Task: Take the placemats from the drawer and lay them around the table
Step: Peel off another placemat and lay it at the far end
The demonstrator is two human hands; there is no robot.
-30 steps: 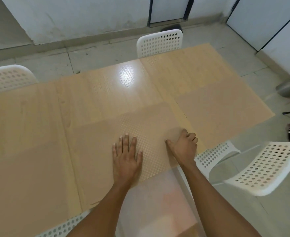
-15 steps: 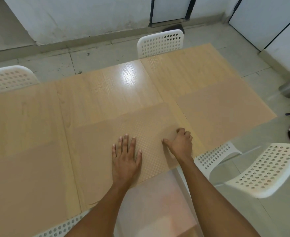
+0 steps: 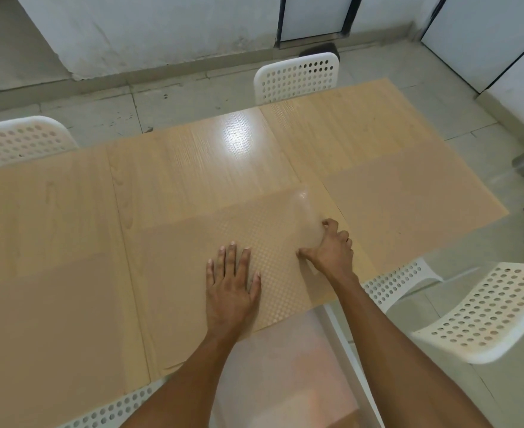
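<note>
A translucent placemat (image 3: pixel 273 242) with a pattern of small raised dots is seen on the wooden table (image 3: pixel 192 174), at the near edge, in front of the person. The wood grain is visible through it, and its far right corner is curled up a little and shines. The left hand (image 3: pixel 231 291) is laid flat on the mat with the fingers spread, nothing being grasped. The right edge of the mat is pinched by the right hand (image 3: pixel 331 251). More mats of a plain tan colour are laid at the left (image 3: pixel 47 319) and at the right (image 3: pixel 409 205) of the table.
</note>
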